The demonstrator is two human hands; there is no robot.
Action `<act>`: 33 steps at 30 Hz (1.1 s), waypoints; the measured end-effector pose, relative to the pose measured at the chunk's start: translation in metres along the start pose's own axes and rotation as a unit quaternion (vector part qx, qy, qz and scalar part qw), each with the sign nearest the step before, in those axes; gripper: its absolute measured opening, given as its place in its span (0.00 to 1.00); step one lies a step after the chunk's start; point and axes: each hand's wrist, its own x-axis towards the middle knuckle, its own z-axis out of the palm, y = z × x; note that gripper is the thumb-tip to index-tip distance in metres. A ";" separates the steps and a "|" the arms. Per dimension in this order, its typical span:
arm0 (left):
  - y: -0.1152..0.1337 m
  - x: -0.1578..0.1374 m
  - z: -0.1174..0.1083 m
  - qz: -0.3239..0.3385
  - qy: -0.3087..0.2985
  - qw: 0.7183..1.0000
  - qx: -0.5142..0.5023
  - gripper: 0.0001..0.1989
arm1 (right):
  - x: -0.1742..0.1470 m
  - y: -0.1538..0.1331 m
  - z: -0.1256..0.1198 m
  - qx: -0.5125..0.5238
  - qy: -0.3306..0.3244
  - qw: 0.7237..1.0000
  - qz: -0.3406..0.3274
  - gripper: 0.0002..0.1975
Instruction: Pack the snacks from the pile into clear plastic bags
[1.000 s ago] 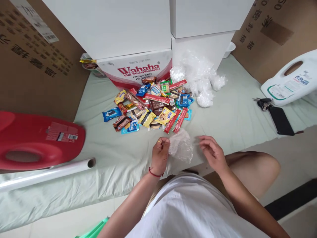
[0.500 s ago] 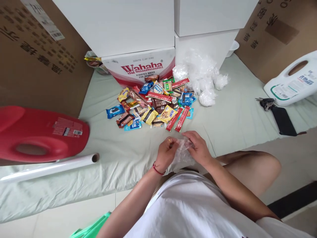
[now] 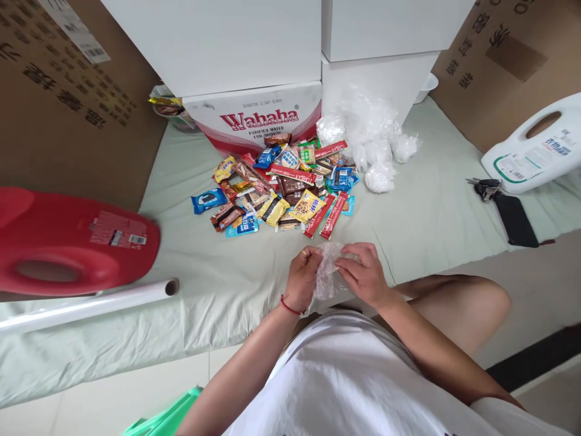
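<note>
A crumpled clear plastic bag [image 3: 327,280] hangs between my two hands, just above the front edge of the cloth-covered surface. My left hand [image 3: 303,275], with a red cord at the wrist, pinches its left side between thumb and fingers. On the other side, my right hand [image 3: 365,274] has thumb and fingertips closed on the film. Beyond the hands lies a heap of wrapped snacks [image 3: 290,188], in red, blue, yellow and brown packets. Several clear plastic bags, balled up [image 3: 372,139], are piled to the right of the snacks.
Behind the snacks stands a Wahaha carton [image 3: 254,112] under white boxes [image 3: 218,42]. At left are a red jug [image 3: 82,242] and a film roll [image 3: 91,307]. To the right lie a white detergent bottle [image 3: 535,151], keys [image 3: 488,189] and a black phone [image 3: 516,221].
The plastic bag now shows more spread between my hands. My right hand's fingers have shifted on the film. The snacks and the other bags stay where they were.
</note>
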 end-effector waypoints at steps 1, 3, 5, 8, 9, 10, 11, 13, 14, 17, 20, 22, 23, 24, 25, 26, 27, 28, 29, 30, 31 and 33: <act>0.001 0.000 -0.001 0.003 0.005 1.000 0.001 0.18 | 0.003 -0.001 0.000 0.020 -0.006 1.000 0.009 0.06; 0.002 -0.001 -0.005 -0.007 0.022 1.000 -0.007 0.20 | 0.007 0.001 0.000 0.090 0.018 0.993 0.080 0.04; 0.004 0.000 -0.010 -0.024 0.033 0.999 -0.018 0.22 | 0.011 0.006 0.000 0.197 0.076 0.956 0.203 0.06; 0.005 0.001 -0.014 -0.035 0.025 0.999 -0.027 0.26 | 0.014 0.014 -0.001 0.371 0.120 0.842 0.374 0.15; 0.005 0.001 -0.015 -0.037 0.021 0.999 -0.028 0.26 | 0.015 0.015 -0.001 0.410 0.115 0.808 0.408 0.18; 0.005 0.001 -0.014 -0.041 0.017 0.999 -0.029 0.26 | 0.016 0.017 -0.003 0.434 0.108 0.785 0.429 0.20; 0.005 0.001 -0.014 -0.048 0.009 0.998 -0.029 0.27 | 0.017 0.017 -0.004 0.445 0.102 0.774 0.439 0.21; 0.004 0.000 -0.013 -0.062 -0.019 0.998 -0.018 0.26 | 0.018 0.018 -0.008 0.436 0.089 0.782 0.437 0.22; 0.004 -0.001 -0.014 -0.067 -0.038 0.997 -0.008 0.26 | 0.019 0.018 -0.010 0.424 0.084 0.793 0.430 0.22; 0.003 -0.004 -0.019 -0.056 -0.080 0.995 0.032 0.24 | 0.023 0.021 -0.017 0.403 0.104 0.818 0.398 0.22; 0.003 -0.007 -0.024 -0.025 -0.097 0.993 0.065 0.23 | 0.028 0.023 -0.024 0.439 0.116 0.810 0.372 0.22; 0.003 -0.009 -0.025 -0.014 -0.110 0.991 0.079 0.23 | 0.030 0.022 -0.027 0.482 0.082 0.784 0.382 0.21; 0.003 -0.010 -0.025 -0.013 -0.118 0.989 0.082 0.24 | 0.031 0.021 -0.028 0.503 0.069 0.767 0.392 0.20; 0.002 -0.012 -0.024 -0.014 -0.127 0.988 0.084 0.24 | 0.032 0.020 -0.028 0.521 0.064 0.751 0.400 0.19; 0.001 -0.014 -0.023 -0.017 -0.136 0.987 0.086 0.24 | 0.032 0.020 -0.028 0.535 0.067 0.738 0.405 0.19; 0.000 -0.016 -0.022 -0.021 -0.149 0.985 0.089 0.25 | 0.033 0.021 -0.029 0.543 0.078 0.731 0.406 0.18; -0.001 -0.019 -0.021 -0.026 -0.165 0.982 0.093 0.25 | 0.034 0.022 -0.029 0.546 0.091 0.729 0.404 0.17; -0.003 -0.021 -0.020 -0.030 -0.183 0.978 0.098 0.25 | 0.034 0.024 -0.029 0.544 0.102 0.730 0.402 0.16; -0.004 -0.023 -0.020 -0.030 -0.200 0.974 0.103 0.26 | 0.034 0.026 -0.030 0.540 0.108 0.731 0.402 0.16; -0.006 -0.025 -0.020 -0.023 -0.213 0.971 0.105 0.26 | 0.034 0.028 -0.031 0.537 0.109 0.732 0.405 0.16; -0.007 -0.025 -0.020 -0.012 -0.220 0.970 0.102 0.27 | 0.034 0.030 -0.031 0.537 0.105 0.731 0.409 0.18; -0.006 -0.023 -0.018 0.003 -0.204 0.977 0.064 0.29 | 0.033 0.031 -0.032 0.545 0.089 0.723 0.416 0.23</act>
